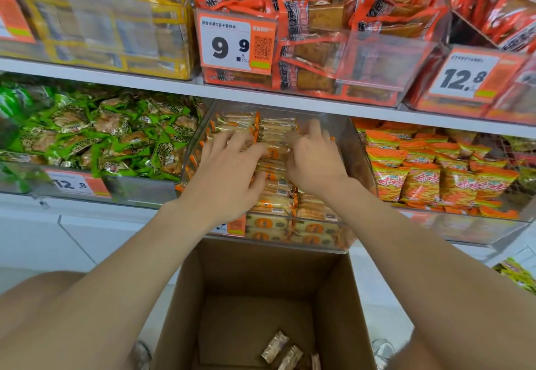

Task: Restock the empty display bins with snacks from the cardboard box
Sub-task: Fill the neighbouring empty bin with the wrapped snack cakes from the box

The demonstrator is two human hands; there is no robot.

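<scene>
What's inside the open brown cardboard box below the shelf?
A few small wrapped snack packets lie on the bare bottom of the brown cardboard box. Its nearest part is cut off by the frame edge, so unseen.

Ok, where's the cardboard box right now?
Head view, bottom centre: the box sits open directly below the middle bin, with a few snacks inside.

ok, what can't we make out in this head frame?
Head view only:
- Snack packs in the clear bin: those beneath the left hand and right hand are covered, and the fingertips are motion-blurred.
- Bin's price tag: mostly hidden by the left forearm.
- Cardboard box contents: cut off by the bottom edge, only a few loose packs show.
- Top-left orange tag: cut by the left edge, blurred.
</scene>
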